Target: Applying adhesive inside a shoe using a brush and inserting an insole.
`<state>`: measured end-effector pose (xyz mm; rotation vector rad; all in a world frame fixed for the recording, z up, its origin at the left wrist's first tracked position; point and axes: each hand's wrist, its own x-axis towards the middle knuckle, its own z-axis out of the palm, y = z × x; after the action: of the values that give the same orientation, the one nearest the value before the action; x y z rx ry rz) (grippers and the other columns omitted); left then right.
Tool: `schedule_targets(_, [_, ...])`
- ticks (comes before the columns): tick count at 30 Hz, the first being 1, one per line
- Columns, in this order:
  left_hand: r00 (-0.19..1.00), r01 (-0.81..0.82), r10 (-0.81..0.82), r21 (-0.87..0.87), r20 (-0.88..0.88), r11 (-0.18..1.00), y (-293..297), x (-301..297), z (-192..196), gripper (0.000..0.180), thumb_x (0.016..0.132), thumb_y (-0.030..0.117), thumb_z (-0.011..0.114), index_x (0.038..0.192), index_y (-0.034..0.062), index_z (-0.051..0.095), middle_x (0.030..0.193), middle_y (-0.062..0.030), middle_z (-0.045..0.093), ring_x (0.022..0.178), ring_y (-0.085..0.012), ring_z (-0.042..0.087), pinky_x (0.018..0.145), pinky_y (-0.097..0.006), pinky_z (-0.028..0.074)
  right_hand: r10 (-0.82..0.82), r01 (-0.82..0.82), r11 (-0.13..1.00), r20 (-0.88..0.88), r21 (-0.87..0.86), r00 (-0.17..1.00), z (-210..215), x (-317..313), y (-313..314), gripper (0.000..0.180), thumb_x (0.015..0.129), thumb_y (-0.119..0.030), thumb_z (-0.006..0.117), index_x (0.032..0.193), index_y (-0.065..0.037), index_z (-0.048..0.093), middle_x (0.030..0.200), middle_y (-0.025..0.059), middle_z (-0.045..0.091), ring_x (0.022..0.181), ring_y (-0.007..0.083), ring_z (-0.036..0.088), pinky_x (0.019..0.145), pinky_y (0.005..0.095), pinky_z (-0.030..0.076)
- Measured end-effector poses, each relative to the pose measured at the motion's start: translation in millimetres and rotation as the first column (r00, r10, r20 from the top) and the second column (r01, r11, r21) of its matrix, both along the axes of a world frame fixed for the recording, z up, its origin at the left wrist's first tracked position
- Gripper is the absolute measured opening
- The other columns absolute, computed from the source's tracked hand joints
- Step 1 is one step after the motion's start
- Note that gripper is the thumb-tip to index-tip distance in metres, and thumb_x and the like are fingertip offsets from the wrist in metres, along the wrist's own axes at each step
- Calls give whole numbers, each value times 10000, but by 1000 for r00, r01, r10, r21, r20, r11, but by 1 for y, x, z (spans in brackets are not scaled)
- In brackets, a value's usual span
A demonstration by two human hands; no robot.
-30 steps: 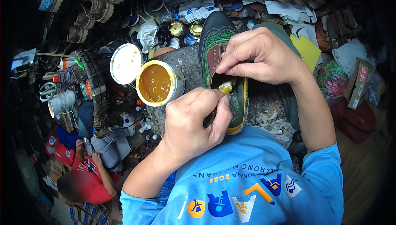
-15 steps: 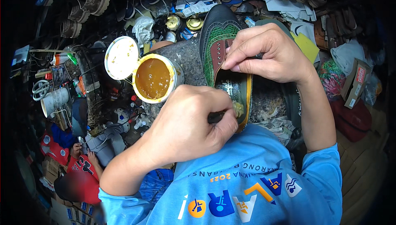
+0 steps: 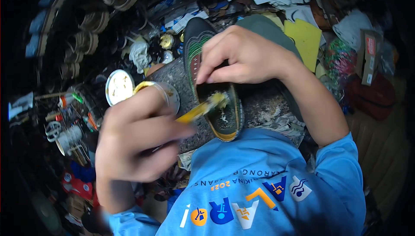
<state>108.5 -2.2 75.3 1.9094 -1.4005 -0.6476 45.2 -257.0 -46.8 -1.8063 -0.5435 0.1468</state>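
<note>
While the shoe [image 3: 223,122] lies with its long axis running away from the person, toe at the far end and a little to the left, heel just by the blue shirt [image 3: 272,162], its opening sits between the two hands and faces up at the viewer. Nearer of the two is the right hand [image 3: 242,56], which reaches across from the right with its thumb and fingers brought together in a pinch on the edge of the shoe's lacing panel, forward of the opening. Off to the left and apart from the shoe, the left hand [image 3: 138,136] is blurred, its fingers curled round the handle of a brush [image 3: 199,109]; how tightly they close cannot be told. Slanting up and rightward from that hand, the brush passes over the shoe's left edge, across the long axis rather than along it, so that its smeared bristle end lies over the opening, behind the pinching fingers. Whether the bristles touch the insole cannot be told. On the other side, the pot [image 3: 172,99] stands left of the shoe, partly hidden behind the left hand, its open lid [image 3: 119,87] farther left. Beneath shoe and pot shows a rough grey slab [image 3: 176,72].
</note>
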Motion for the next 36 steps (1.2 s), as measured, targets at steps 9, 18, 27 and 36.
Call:
schedule_targets(9, [399,-892,116,-356,-910,278,127,-38,-42,190,945,245,614,881,73,565,756,-28,556,510,-73,413,461,-248,377,-368,368,929,240,50,898,3,-54,18,358,904,-52,695,1256,10,668,1217,180,707,1128,361,693,956,446,571])
schedule_targets(18, [-315,-914,-209,237,-926,328,40,-101,-22,398,1128,405,477,941,75,601,603,-15,530,430,-76,457,355,-245,325,-419,426,867,85,-259,904,-11,-146,72,563,676,-297,980,1112,-124,668,1641,362,258,1417,545,473,1161,526,447])
schedule_targets(27, [510,-860,-220,-493,-832,-129,135,-89,17,396,1127,313,564,850,34,518,710,-9,384,526,-72,348,413,-249,295,-573,557,792,-9,252,819,48,-129,46,461,692,-117,980,890,-65,567,1632,347,372,1265,195,605,946,324,558])
schedule_targets(36, [244,-949,-57,-227,-968,-221,133,-97,-41,286,1104,332,605,1050,64,689,727,-29,602,509,-48,463,382,-200,366,-628,609,766,444,206,639,156,145,-30,479,620,-247,881,886,-49,536,938,105,601,889,213,623,821,343,530])
